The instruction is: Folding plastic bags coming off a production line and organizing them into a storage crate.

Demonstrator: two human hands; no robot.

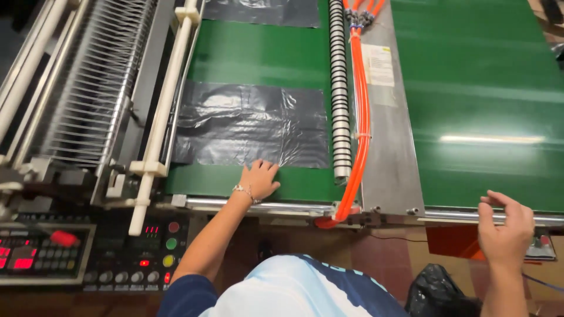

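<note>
A flat, crinkled sheet of glossy black plastic film [252, 124] lies on the left green conveyor belt [264, 56], its near edge a little short of the belt's near metal rail [258, 205]. A second black sheet [261, 12] lies farther along the same belt, well apart from the first. The left hand [258, 180] rests palm down at the sheet's near edge, fingers spread flat and slightly splayed, fingertips touching the film; it presses rather than grips, with nothing closed inside it. A thin bracelet sits on that wrist.

The right hand [505, 226] hovers far to the right, near the near rail of the wide right green belt [482, 100], fingers loosely curled and half open, holding nothing that can be seen.

Judging from this, the step in hand is laying hold of the sheet at its near edge. Lifting it would call for pinching the thin, slippery film without dragging or creasing it, and the right hand is too far off to help yet.

Between the belts run a black-and-white striped coil [338, 88], a bundle of orange hoses [363, 117] and a grey metal strip. Left of the sheet stands a white roller bar [167, 100]; nearer, a control panel [129, 252] with red displays and coloured buttons.
</note>
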